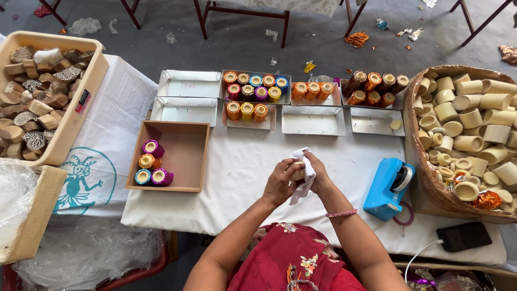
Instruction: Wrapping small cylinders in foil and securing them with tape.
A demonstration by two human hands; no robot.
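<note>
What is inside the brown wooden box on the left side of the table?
The brown wooden box holds four small foil-wrapped cylinders in its left part: purple, orange, blue and purple. The rest shows bare bottom. Anything under the cylinders is hidden.

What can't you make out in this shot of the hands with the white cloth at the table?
Head view only:
- Small cream cylinder: mostly hidden by the white cloth, left hand and right hand.
- Woven basket of plain cream rings: cut off by the right edge.
- Beige plastic crate of carved wooden blocks: cut off at left.
</note>
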